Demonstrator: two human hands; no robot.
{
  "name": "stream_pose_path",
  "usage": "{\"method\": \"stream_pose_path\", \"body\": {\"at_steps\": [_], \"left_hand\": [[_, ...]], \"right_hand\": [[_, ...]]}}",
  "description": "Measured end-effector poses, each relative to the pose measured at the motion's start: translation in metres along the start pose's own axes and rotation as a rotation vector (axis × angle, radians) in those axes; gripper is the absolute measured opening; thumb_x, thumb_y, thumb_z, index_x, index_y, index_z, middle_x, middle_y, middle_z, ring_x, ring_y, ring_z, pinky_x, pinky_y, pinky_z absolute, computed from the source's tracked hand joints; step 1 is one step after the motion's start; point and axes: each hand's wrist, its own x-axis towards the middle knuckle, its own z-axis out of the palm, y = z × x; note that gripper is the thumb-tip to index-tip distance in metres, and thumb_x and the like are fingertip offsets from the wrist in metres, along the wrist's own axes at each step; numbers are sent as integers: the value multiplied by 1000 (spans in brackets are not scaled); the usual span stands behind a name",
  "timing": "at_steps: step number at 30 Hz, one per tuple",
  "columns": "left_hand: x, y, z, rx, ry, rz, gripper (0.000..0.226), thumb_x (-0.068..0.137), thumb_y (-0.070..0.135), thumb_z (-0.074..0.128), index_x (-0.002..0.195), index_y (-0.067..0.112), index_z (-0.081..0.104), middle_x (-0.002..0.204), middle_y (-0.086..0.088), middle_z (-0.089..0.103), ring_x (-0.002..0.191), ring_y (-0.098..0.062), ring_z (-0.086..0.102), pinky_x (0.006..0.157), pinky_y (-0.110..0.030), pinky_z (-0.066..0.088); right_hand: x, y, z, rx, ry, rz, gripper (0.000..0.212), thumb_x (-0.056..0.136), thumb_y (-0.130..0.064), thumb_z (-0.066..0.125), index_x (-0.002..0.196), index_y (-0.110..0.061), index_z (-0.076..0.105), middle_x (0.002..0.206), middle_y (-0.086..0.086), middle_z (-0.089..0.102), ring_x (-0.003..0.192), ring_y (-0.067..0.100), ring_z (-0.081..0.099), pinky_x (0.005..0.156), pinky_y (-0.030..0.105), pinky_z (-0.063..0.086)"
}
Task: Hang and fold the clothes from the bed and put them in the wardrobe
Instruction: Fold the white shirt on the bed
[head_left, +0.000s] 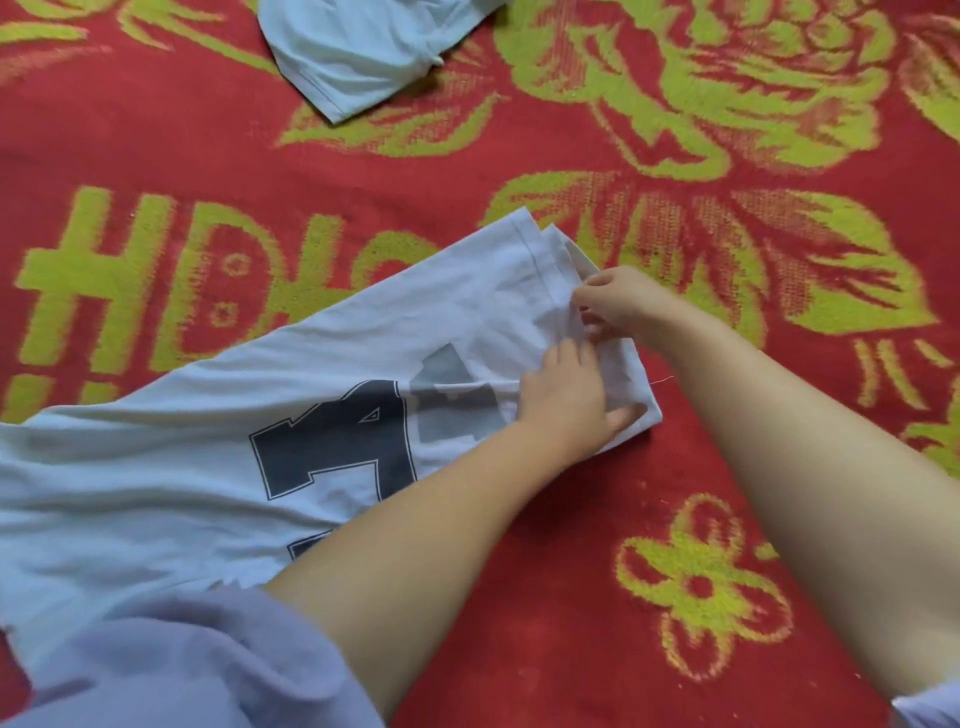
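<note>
frame edges cut off the white shirt (156, 467) and pale garment (358, 47)

left hand (566, 400) presses white T-shirt (182, 457) | right hand (623, 306) pinches its fold

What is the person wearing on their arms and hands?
Both forearms are bare, as are the left hand and right hand: no gloves, rings or watch visible. A loose lavender sleeve is pushed up the left arm; a pale sleeve edge shows on the right.

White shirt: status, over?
Left hand presses white shirt flat; right hand pinches its edge. Part-folded on red blanket. Nothing in the way.
</note>
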Motion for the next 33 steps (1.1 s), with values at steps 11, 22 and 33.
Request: {"method": "stream_pose_path", "body": {"at_steps": [11,22,33], "left_hand": [[65,-22,-20,-314,40,-413,69,92,65,35,118,2,49,111,-13,63,99,-32,61,68,-34,39],[72,-26,-29,-382,105,-344,30,90,28,42,95,6,62,94,-15,69,89,-32,65,77,-37,51],[44,-18,-55,-576,488,-118,36,87,21,51,58,20,30,52,6,38,53,-15,37,51,-33,25]], "right_hand": [[26,-12,-16,-46,135,-122,32,88,0,33,94,5,64,82,14,64,72,23,58,70,39,52],[27,-19,-17,7,-84,-108,40,84,11,30,67,-7,62,63,10,57,54,18,51,54,25,44],[29,-38,8,352,-333,3,30,102,-11,27,77,-13,43,48,4,54,35,5,53,37,12,39]]}}
